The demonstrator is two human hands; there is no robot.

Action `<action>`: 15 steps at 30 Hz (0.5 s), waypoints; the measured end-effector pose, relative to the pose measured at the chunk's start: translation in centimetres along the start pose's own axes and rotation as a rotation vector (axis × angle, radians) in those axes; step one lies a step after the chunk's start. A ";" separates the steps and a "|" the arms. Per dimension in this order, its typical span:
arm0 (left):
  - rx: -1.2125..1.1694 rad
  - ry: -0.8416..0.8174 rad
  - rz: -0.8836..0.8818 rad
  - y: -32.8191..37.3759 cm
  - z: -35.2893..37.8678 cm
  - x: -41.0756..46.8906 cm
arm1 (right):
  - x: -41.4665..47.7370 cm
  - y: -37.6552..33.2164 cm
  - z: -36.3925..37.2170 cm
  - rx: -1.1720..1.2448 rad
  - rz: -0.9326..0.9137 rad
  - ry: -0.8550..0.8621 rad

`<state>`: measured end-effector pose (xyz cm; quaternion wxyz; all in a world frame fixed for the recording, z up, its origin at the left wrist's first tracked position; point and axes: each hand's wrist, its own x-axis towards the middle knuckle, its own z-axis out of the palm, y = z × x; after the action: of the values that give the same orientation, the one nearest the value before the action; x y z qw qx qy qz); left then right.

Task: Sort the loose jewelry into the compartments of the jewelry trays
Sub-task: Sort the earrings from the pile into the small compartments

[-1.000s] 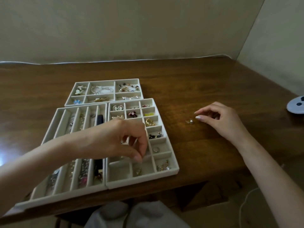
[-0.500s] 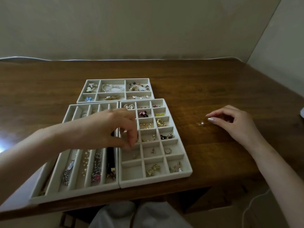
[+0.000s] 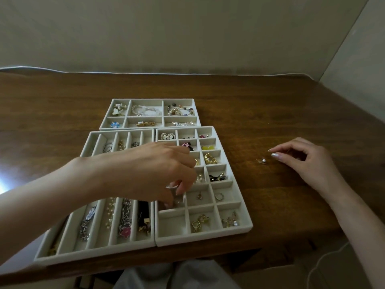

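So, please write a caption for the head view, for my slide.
Left hand reaches into the small-compartment tray; right hand rests beside a loose pearl earring.

Dark wood table [image 3: 270, 105] against plain beige wall [image 3: 166, 32]; second wall [image 3: 364, 59] at right; bright glare [image 3: 4, 182] on table's left edge.

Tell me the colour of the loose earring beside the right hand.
The loose earring is a white pearl on a small gold-toned metal part; the head view shows it.
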<state>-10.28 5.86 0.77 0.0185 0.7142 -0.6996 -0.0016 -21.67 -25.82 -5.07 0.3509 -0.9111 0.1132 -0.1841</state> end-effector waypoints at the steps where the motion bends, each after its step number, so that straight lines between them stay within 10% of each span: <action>1: -0.019 0.006 -0.006 0.0 0.1 0.0 | 0.0 0.0 0.0 -0.005 -0.004 0.000; 15: -0.422 -0.112 -0.076 -0.4 0.4 0.3 | -0.1 -0.2 0.0 0.015 -0.001 -0.004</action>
<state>-9.94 5.59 0.34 0.1285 0.7191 -0.6565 -0.1882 -21.77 -25.65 -4.95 0.3579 -0.9088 0.1106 -0.1836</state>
